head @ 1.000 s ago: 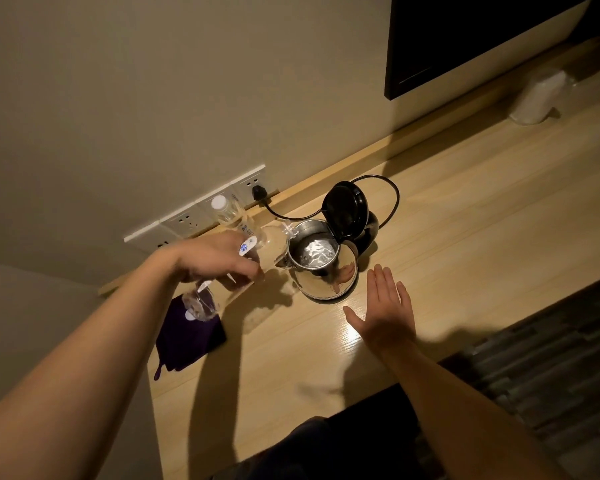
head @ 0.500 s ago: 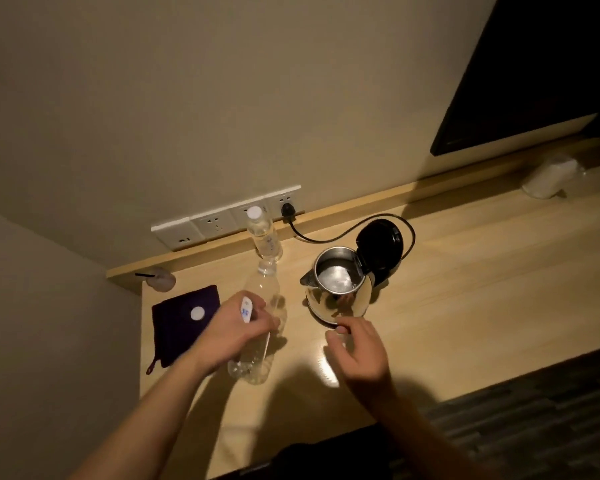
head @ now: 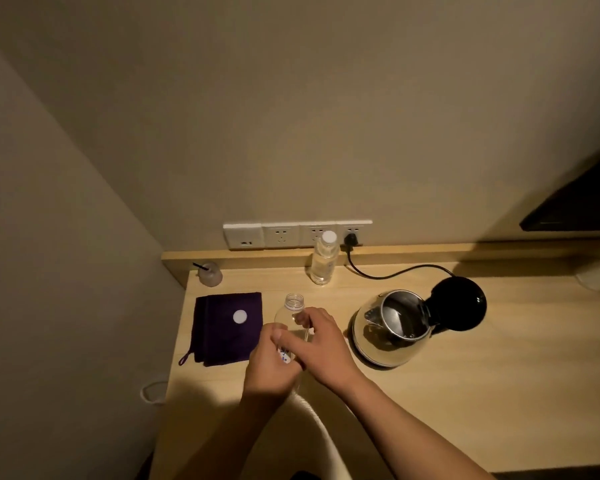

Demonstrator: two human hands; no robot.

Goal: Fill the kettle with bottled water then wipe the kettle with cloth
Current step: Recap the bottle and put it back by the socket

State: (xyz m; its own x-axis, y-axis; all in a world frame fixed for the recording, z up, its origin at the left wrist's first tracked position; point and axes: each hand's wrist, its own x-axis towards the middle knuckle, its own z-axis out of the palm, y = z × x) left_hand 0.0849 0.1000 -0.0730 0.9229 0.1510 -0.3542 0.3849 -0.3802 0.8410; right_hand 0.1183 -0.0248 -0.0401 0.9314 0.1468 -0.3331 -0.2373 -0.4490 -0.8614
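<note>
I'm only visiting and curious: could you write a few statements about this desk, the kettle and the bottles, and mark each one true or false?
1. The kettle has its lid open. True.
2. The bottle held by the left hand and right hand is capped. False: its neck is open.
3. A white cap lies on the purple cloth. True.
4. The second bottle near the sockets is lying down. False: it stands upright, capped.
5. The kettle's cord is plugged into a wall socket. True.
</note>
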